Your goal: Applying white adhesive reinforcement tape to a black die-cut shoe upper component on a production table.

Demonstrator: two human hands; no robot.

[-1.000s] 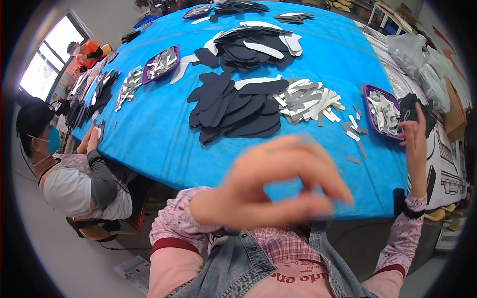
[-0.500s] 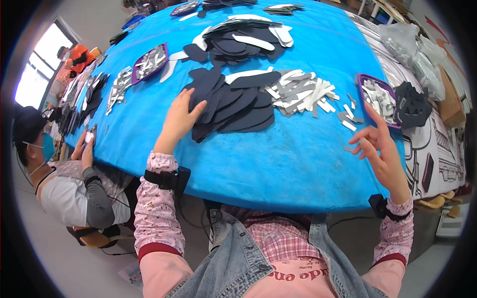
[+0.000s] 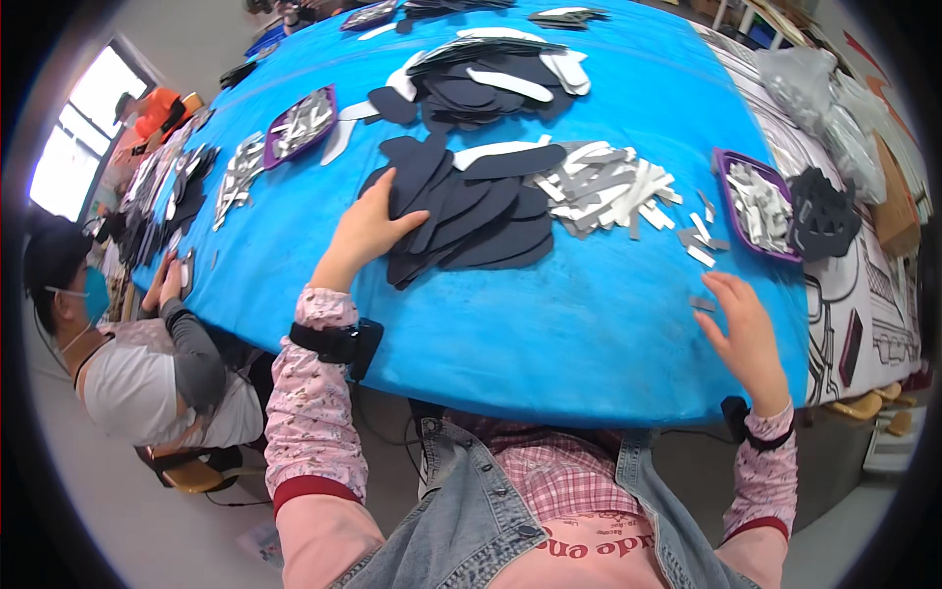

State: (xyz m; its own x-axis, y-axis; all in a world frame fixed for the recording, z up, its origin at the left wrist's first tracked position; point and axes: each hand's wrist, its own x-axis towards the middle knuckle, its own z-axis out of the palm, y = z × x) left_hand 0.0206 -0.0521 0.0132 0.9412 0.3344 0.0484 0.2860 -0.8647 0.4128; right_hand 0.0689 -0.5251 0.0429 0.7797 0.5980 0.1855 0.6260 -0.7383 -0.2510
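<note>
While the left hand [image 3: 368, 228] at the dark insoles [image 3: 466, 211] and the right hand [image 3: 748, 334] stand open, apparently empty, those insoles look light, flexible, best edge-pinched

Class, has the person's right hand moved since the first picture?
Yes. The right hand has moved left and down in the view, judged against the purple tray on the right.

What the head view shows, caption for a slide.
Left hand at dark flat pieces, right hand beside a grey strip.

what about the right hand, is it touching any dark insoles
No, the right hand is over the blue table cover, apart from the dark insoles.
</note>
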